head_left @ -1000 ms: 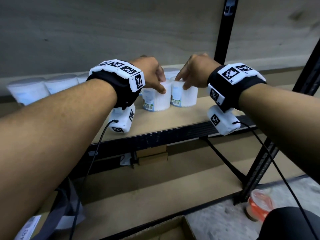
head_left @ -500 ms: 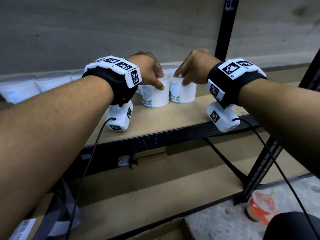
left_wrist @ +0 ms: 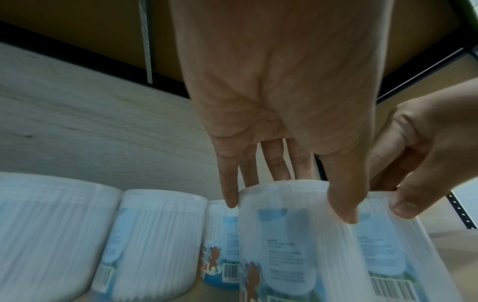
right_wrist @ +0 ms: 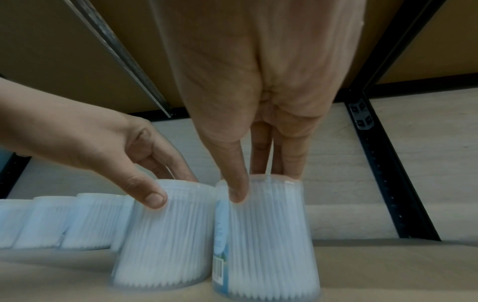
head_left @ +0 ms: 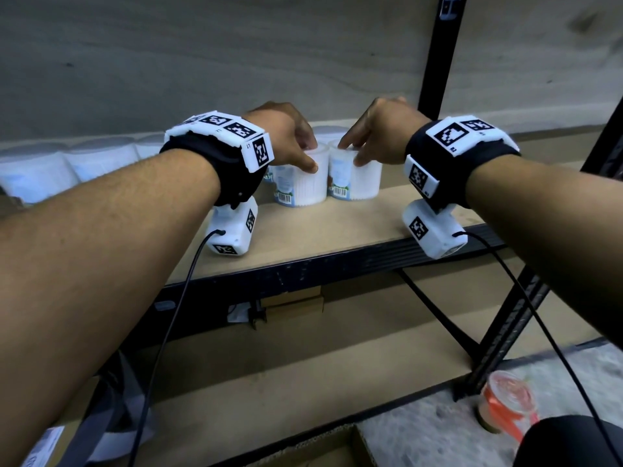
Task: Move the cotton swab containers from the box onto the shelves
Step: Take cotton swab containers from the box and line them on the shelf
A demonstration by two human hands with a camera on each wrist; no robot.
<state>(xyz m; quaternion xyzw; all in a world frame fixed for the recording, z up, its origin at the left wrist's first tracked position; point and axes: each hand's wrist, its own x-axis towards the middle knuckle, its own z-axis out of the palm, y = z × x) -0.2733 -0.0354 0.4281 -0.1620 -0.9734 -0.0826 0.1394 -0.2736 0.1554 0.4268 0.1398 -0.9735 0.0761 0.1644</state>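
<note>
Two clear cotton swab containers stand upright side by side on the wooden shelf point(head_left: 337, 230). My left hand point(head_left: 308, 155) grips the top of the left container point(head_left: 301, 183), thumb in front and fingers behind. The right container point(head_left: 357, 180) is held the same way by my right hand point(head_left: 350, 153). The left wrist view shows my left hand point(left_wrist: 297, 190) over its container point(left_wrist: 284, 245), touching the neighbour point(left_wrist: 388, 255). In the right wrist view my right hand point(right_wrist: 261, 179) pinches its container point(right_wrist: 266, 235) beside the left one point(right_wrist: 165, 235).
A row of more containers point(head_left: 67, 166) lines the back of the shelf to the left. A black upright post point(head_left: 435, 55) stands just right of my hands. A lower shelf point(head_left: 303, 365), the open cardboard box point(head_left: 320, 449) and a cup with orange contents point(head_left: 505, 409) lie below.
Both containers have slid a little farther back on the shelf, with each hand still gripping its own.
</note>
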